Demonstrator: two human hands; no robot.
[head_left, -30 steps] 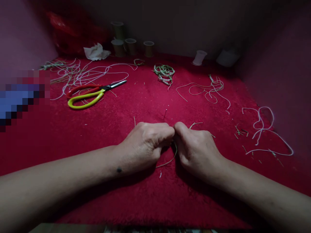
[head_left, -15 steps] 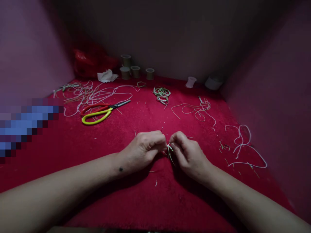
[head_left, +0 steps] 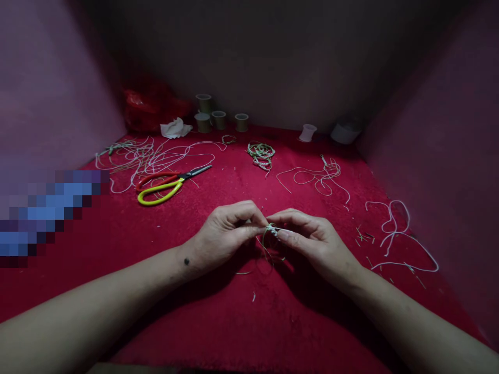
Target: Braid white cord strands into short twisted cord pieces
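Between my two hands is a small knotted piece of white and green cord (head_left: 272,230), held above the red cloth (head_left: 187,327). My left hand (head_left: 237,226) pinches its left end between thumb and forefinger. With thumb and fingers closed, my right hand (head_left: 312,236) grips the right part of the same cord. Thin green loose ends curl below the knots toward the cloth. My fingers hide part of the knotting.
Scissors (head_left: 163,189) with red and yellow handles lie left of centre. Beyond are tangled cords (head_left: 152,156), a coiled braided cord (head_left: 260,154), thread spools (head_left: 241,123), a white spool (head_left: 307,133) and a red bag (head_left: 144,109). White cord (head_left: 395,234) and clippings lie right.
My right hand has opened out from a tight curl into a flatter pinch, and more of the knotted cord shows. The view has shifted slightly.
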